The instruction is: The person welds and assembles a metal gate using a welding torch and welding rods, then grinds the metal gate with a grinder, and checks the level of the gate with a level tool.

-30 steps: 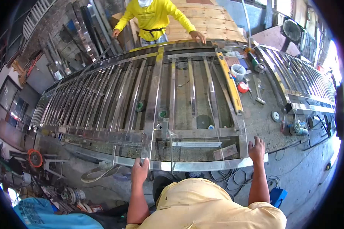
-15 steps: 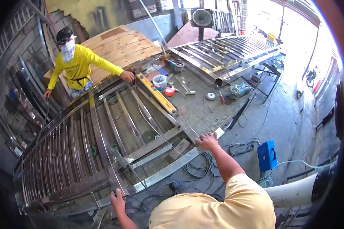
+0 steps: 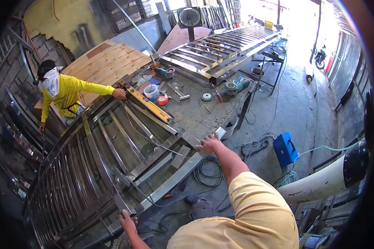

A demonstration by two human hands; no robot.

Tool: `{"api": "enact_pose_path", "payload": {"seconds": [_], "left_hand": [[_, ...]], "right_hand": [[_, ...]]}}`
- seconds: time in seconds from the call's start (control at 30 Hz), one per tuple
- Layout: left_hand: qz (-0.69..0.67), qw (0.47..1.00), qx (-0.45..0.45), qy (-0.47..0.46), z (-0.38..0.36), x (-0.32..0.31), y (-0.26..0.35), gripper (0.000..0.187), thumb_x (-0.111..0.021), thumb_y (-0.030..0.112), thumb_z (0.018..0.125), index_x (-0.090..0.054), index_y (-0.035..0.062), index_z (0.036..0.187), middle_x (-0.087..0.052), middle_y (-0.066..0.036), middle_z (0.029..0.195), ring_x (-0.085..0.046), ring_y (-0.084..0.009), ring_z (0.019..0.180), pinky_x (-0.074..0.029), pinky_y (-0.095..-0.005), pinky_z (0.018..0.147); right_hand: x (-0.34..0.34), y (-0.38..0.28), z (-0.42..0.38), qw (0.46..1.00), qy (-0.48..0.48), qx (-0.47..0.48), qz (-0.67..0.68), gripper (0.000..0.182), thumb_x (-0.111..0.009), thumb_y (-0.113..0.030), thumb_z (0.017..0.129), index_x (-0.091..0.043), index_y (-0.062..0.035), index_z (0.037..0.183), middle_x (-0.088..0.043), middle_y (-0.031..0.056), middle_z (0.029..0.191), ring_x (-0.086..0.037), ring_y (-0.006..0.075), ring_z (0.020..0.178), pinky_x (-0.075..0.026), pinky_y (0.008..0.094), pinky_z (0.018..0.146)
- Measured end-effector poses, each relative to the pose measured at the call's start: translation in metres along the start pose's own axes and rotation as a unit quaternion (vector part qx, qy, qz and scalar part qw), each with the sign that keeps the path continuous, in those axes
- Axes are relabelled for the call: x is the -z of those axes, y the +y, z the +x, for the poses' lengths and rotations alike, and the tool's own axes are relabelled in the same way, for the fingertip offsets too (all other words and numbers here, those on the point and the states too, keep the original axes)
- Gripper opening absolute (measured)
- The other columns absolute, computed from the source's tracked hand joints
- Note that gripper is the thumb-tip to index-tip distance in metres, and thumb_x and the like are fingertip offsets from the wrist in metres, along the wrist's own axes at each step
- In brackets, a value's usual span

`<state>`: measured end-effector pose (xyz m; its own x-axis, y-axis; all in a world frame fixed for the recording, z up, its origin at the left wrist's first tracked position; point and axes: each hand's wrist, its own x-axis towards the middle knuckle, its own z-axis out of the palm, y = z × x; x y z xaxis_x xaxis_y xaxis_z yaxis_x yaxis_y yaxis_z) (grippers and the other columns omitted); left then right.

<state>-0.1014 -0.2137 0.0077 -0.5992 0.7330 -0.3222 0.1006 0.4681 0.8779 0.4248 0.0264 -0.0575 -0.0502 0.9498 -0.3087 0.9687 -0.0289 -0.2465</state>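
Note:
A large metal frame with many slats [image 3: 106, 176] lies across the left and middle of the view. Near the bottom, my left hand [image 3: 128, 222] has its fingers closed round the near end of a frame bar. My right hand [image 3: 208, 143] grips the frame's right corner with curled fingers, beside the pale end of a metal tube [image 3: 221, 133]. A yellow level [image 3: 149, 104] lies along the far side. A cable loops over the slats between my hands.
A co-worker in a yellow top [image 3: 68, 89] touches the frame's far edge. Grinders [image 3: 237, 86], a white bucket [image 3: 153, 92] and a red tape measure [image 3: 163, 100] lie on the worktop. Coiled cable [image 3: 207, 172] and a blue case [image 3: 285, 149] are on the floor.
The view has swung right, so the scene sits further left. Both my hands keep their places on the frame. The co-worker's head has turned and lowered; their hand remains at the far edge.

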Motion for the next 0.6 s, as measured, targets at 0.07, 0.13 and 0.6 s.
{"api": "enact_pose_path", "payload": {"seconds": [0.07,0.13,0.6], "left_hand": [[-0.024,1.000,0.006,0.003,0.001,0.002,-0.006,0.042,-0.049,0.050,0.107,-0.054,0.0082,0.111,-0.061,-0.004,0.085,-0.062,-0.0128,0.053,-0.046,-0.0253,0.041],[-0.064,0.998,0.004,0.002,0.003,0.000,-0.013,0.046,-0.051,0.054,0.105,-0.054,0.0083,0.108,-0.063,-0.006,0.083,-0.063,-0.0156,0.052,-0.049,-0.0268,0.040],[-0.048,0.998,0.021,0.024,-0.001,-0.001,-0.013,0.045,-0.049,0.054,0.106,-0.055,0.0105,0.113,-0.061,-0.001,0.086,-0.065,-0.0123,0.057,-0.049,-0.0246,0.045]], "right_hand": [[-0.002,-0.004,-0.001,1.000,-0.004,0.003,0.005,0.068,-0.036,-0.068,0.101,-0.066,-0.0173,0.134,-0.057,0.0121,0.144,-0.039,0.0333,0.145,-0.004,0.0705,0.120],[-0.003,0.000,0.000,1.000,0.005,0.009,0.011,0.068,-0.035,-0.068,0.101,-0.066,-0.0171,0.134,-0.057,0.0122,0.143,-0.039,0.0334,0.145,-0.004,0.0703,0.120],[-0.014,-0.009,-0.012,0.987,0.159,-0.022,0.019,0.058,-0.050,-0.065,0.094,-0.075,-0.0172,0.113,-0.068,0.0014,0.123,-0.049,0.0205,0.134,-0.008,0.0545,0.126]]}}
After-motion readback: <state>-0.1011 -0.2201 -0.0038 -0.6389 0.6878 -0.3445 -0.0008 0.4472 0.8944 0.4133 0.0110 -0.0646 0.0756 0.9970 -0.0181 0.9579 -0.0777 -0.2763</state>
